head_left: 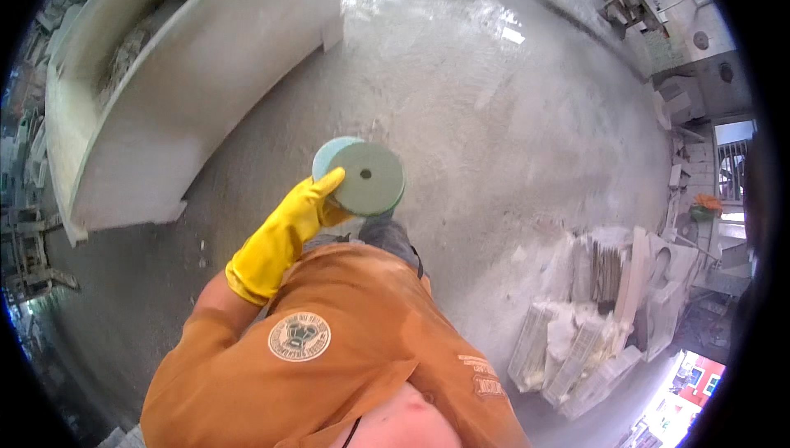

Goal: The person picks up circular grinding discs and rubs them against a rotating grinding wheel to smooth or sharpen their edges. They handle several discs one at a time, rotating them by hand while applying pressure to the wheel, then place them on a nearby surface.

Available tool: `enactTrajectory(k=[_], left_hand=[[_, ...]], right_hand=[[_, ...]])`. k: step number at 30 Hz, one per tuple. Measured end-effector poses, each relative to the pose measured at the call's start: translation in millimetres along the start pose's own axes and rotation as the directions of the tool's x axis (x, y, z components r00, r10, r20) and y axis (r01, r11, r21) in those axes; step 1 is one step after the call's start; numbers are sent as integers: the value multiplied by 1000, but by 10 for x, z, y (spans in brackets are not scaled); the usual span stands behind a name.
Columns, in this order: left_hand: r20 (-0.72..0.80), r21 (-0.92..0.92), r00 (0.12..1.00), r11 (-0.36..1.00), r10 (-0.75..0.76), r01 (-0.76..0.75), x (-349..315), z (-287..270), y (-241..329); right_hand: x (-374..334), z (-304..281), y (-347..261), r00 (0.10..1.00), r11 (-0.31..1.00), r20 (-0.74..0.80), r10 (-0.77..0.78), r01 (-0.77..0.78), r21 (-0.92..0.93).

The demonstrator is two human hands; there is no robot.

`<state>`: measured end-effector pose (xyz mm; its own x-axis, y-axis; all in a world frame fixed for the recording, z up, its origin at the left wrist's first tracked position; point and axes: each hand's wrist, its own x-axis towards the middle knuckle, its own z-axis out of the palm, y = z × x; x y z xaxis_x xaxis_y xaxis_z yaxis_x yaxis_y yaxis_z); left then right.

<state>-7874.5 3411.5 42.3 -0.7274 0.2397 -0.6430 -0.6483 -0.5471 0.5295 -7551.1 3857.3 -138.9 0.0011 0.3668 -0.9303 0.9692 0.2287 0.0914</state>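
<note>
Beyond the orange shirt [354, 300], the gloved left hand [304, 207] pinches at least 2 overlapping discs [374, 193] by the rim, apparently to leave the centre hole [365, 174] uncovered. Right hand: out of frame, state indeterminable.

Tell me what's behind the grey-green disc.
A paler bluish disc shows past its upper-left edge; the rest is hidden by the grey-green disc and yellow glove.
</note>
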Motion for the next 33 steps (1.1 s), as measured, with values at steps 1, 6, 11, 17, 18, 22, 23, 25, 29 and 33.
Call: enactTrajectory(k=[1, 6, 11, 17, 18, 22, 23, 25, 29, 33], left_hand=[[-2, 3, 1000, 1000, 10, -10, 223, 106, 205], [25, -62, 999, 997, 46, -45, 1362, 588, 1136], [-34, -111, 999, 993, 42, -46, 2449, 790, 2141], [41, 36, 996, 996, 82, -83, 3804, 1351, 3442], [69, 99, 994, 991, 82, -89, 4064, 1506, 3638], [128, 281, 992, 959, 4, -40, 4978, 2100, 4312], [139, 331, 990, 941, 20, -66, 5291, 2263, 4461], [179, 395, 982, 910, 61, -128, 5975, 2395, 4651], [171, 362, 976, 913, 132, -187, 6779, 2843, 5273], [75, 602, 946, 742, 316, -295, 7252, 2876, 5960]], right_hand=[[87, -258, -461, 998, 999, -50, -29, 30, 32], [1005, -2090, -3978, 636, 752, -487, -598, 656, -67], [-984, -2171, -7215, 406, 207, -186, -895, 747, 632], [-1986, -1551, -8796, 243, 118, 85, -966, 125, 985], [-2019, -1576, -8984, 257, 159, 128, -958, 106, 982], [-1953, -1742, -9655, 274, 255, 210, -939, 141, 956], [-1976, -1850, -9982, 248, 274, 222, -943, 200, 941], [-1937, -2023, -10625, 303, 243, 171, -937, 217, 945], [-1891, -2505, -11835, 318, 356, 244, -916, 365, 860], [-1964, -2872, -13108, 313, 487, 374, -873, 558, 672]])
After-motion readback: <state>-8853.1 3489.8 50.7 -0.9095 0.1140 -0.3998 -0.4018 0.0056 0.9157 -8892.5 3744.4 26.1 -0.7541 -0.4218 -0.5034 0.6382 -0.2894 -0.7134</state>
